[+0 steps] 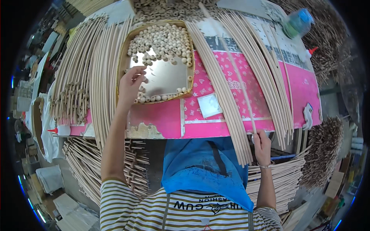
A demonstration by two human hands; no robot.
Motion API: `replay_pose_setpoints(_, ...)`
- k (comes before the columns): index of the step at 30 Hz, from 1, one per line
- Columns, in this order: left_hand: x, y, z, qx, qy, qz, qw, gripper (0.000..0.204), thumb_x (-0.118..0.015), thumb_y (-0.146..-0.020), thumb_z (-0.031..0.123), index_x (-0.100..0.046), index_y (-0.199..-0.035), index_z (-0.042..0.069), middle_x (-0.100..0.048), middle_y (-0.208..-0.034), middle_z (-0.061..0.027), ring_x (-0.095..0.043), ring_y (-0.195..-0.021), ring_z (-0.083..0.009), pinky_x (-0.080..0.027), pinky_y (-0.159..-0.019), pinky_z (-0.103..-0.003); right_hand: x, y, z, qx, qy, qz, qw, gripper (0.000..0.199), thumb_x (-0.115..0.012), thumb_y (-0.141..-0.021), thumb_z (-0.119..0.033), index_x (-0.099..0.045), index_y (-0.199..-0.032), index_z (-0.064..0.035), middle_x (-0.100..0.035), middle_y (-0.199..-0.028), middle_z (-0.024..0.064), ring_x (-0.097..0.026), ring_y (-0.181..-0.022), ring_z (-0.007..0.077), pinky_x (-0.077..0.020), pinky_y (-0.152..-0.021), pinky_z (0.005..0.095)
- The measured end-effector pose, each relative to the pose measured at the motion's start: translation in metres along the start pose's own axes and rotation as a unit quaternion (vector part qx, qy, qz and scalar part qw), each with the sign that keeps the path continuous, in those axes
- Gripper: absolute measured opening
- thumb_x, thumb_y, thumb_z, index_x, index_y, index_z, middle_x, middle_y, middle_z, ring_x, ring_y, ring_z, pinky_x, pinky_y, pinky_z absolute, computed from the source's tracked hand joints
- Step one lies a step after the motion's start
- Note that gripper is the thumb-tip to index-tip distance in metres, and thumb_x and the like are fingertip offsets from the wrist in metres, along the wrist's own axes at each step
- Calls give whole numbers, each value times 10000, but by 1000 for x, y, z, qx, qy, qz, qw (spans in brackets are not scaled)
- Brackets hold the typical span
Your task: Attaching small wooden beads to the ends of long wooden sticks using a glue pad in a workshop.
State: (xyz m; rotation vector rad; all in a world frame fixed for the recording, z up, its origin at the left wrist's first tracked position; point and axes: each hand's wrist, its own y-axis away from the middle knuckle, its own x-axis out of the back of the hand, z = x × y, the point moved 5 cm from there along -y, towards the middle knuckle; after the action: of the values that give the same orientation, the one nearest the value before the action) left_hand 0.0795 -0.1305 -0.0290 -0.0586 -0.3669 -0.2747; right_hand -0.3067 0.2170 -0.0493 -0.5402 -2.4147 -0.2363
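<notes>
My left hand (132, 81) reaches over the left side of a yellow-rimmed tray (193, 57) of wooden beads (163, 36). Its thumb and fingers are pinched together; a bead shows right at the fingertips, but whether it is gripped I cannot tell. Most beads are heaped at the tray's far end, with some along its near edge and bare shiny bottom between. My right hand (262, 145), at the table's front edge, is closed round the near end of a thin wooden rod (239, 79). The rod slants away across the table, blurred toward its far end.
Bundles of wooden rods (223, 94) lie right of the tray, more rods (106, 77) to its left, some with beads on. A small clear-topped square box (209, 105), a green bottle (298, 24) and red-tipped glue bottles (61, 130) are about. Rod stacks (279, 181) lie below the table.
</notes>
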Motion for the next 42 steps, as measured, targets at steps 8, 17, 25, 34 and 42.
replay_pose_setpoints(8, -14, -70, -21, -122, -350, 59, 927, 247, -752, -836, 182, -680, -1069, 145, -669, -995, -56, -678, -873, -260, -538, -748, -402, 10, -55, -93, 98, -149, 13, 984, 81, -617, -947, -14, -609, -1025, 5, -589, -871, 35, -543, -763, 102, -444, -678, 250)
replay_pose_setpoints(17, -24, -50, 5, -73, -106, 8, 992, 177, -707, -908, 157, -688, -1046, 47, -686, -914, -40, -644, -836, -131, -512, -767, -271, -61, -112, -158, 236, -38, 15, 971, 66, -661, -936, -75, -667, -979, -26, -666, -808, 91, -634, -651, 211, -472, -586, 332)
replay_pose_setpoints(25, -133, 106, 36, 117, 323, -199, 918, 272, -634, -965, 97, -653, -1226, 22, -668, -1064, -29, -629, -974, -99, -513, -910, -267, -79, -121, -154, 260, -34, 19, 965, 74, -663, -940, -111, -659, -969, -43, -659, -816, 92, -637, -648, 230, -472, -575, 343)
replay_pose_setpoints(34, -173, 111, 0, 196, 391, -153, 886, 248, -623, -991, 123, -637, -1210, 7, -684, -1081, -81, -676, -1021, -161, -544, -950, -311, -81, -116, -140, 256, -28, -13, 966, 88, -661, -949, -121, -658, -984, -40, -659, -822, 92, -657, -674, 225, -495, -589, 346)
replay_pose_setpoints(42, -171, 112, -1, 208, 408, -121, 881, 235, -651, -984, 138, -634, -1179, 8, -695, -1094, -98, -685, -1030, -187, -559, -944, -325, -53, -118, -125, 177, -184, 6, 967, 114, -604, -1002, -99, -655, -1008, 2, -689, -859, 70, -690, -797, 136, -553, -696, 265)
